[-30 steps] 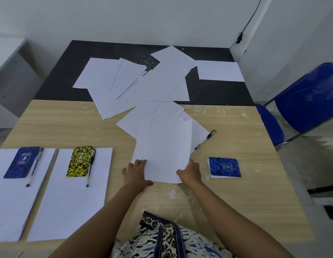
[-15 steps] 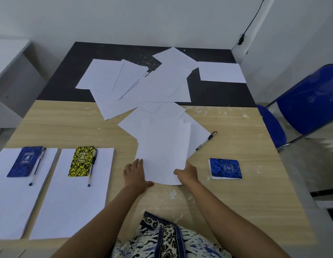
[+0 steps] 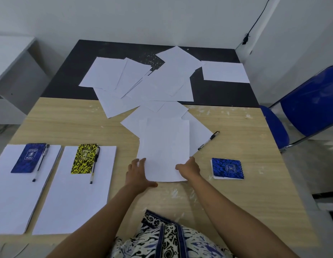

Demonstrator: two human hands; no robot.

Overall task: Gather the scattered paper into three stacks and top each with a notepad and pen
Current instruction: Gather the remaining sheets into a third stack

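Note:
Both my hands are at a small pile of white sheets (image 3: pixel 164 149) on the wooden table (image 3: pixel 245 198), right in front of me. My left hand (image 3: pixel 136 174) lies flat against the pile's left edge, thumb along its bottom. My right hand (image 3: pixel 189 168) pinches the right edge, thumb on top. More scattered sheets (image 3: pixel 162 84) fan out behind. A loose blue notepad (image 3: pixel 228 168) and a loose pen (image 3: pixel 208 140) lie to the right. At left are two neat stacks: one (image 3: pixel 13 198) carries a blue notepad (image 3: pixel 29 158) and pen (image 3: pixel 41 162), the other (image 3: pixel 74 202) a yellow notepad (image 3: pixel 84 159) and pen (image 3: pixel 94 164).
A black table (image 3: pixel 217 94) butts against the far side of the wooden one and holds much of the scattered paper. A blue folding chair (image 3: pixel 310 101) stands at the right. A grey shelf unit (image 3: pixel 13 62) is at the left, by the wall.
My hands have come closer together on the pile, and its sheets now lie more squarely on top of each other. Everything else on the tables has stayed put.

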